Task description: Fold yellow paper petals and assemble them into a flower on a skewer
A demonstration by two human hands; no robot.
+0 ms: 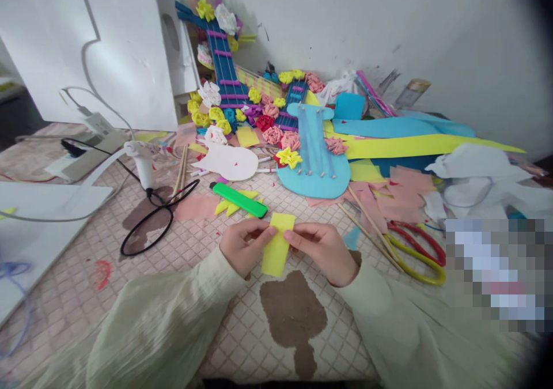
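Observation:
Between my two hands is a strip of yellow crepe paper (275, 256), held up near its top end and hanging down over the table. My left hand (246, 245) pinches its left edge between thumb and fingers. From the other side my right hand (324, 250) pinches the right edge. Just beyond the hands lies a green highlighter-like tool with a dark end (239, 199), on top of several small yellow paper pieces (224, 206). A light-blue paper lyre shape (313, 170) with strings and paper flowers lies farther back.
At the left, a white glue gun (141, 167) stands near a looped black cable (147, 250) and a power strip (82, 158). Red and yellow-handled scissors (417, 256) and wooden sticks (367, 227) lie at the right. Dark-blue paper guitars (224, 69) with flowers stand against the wall.

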